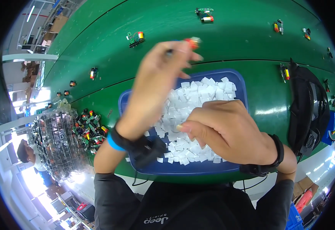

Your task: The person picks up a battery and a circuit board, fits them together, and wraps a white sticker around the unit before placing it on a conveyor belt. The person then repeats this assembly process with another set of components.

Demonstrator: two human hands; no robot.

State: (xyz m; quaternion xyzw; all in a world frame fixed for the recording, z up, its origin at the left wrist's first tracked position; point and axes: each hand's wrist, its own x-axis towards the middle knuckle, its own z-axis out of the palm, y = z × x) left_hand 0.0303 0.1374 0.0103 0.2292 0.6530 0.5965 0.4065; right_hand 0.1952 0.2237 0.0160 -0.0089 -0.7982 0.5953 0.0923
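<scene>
Green circuit boards (92, 128) are lying heaped left of the left hand (166, 63), whose blurred fingers are pinching a small red component (192, 43) at their tips. Beneath both hands, white squares (200, 91) are filling a blue tray (241, 86). The right hand (225, 128) is hanging apart, fingers curling; whether they're gripping anything, I can't tell.

Squares (198, 91) in tray (241, 86) on table (266, 90)
</scene>
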